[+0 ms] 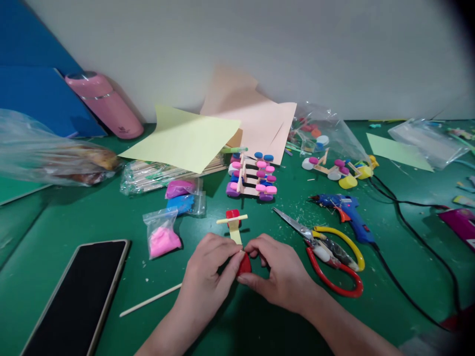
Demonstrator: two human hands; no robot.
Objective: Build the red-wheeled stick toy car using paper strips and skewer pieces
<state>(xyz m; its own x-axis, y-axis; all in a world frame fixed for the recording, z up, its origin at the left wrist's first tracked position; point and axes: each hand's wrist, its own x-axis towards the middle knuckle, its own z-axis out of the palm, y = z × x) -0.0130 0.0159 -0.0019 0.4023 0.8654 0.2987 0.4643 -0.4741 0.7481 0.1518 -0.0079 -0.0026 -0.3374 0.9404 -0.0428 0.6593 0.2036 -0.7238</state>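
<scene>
Close in front of me, a small stick model with a red clay piece (244,265) at its near end is between my two hands. My left hand (211,269) pinches the near end with thumb and forefinger. From the other side, the bent thumb and fingers of my right hand (284,274) close around the red clay. A flat wooden strip (235,234) runs away from my fingers to a thin crosswise stick (232,219) and a red clay block (232,213). Part of the model's near end is hidden by my fingers.
Finished stick models (256,180) stand beyond. Scissors (319,247) and a blue glue gun (345,207) with its cable lie right. Left are a phone (76,296), a loose stick (150,300) and bagged pink clay (163,240). Paper sheets (185,136) and a pink bottle (107,101) sit behind.
</scene>
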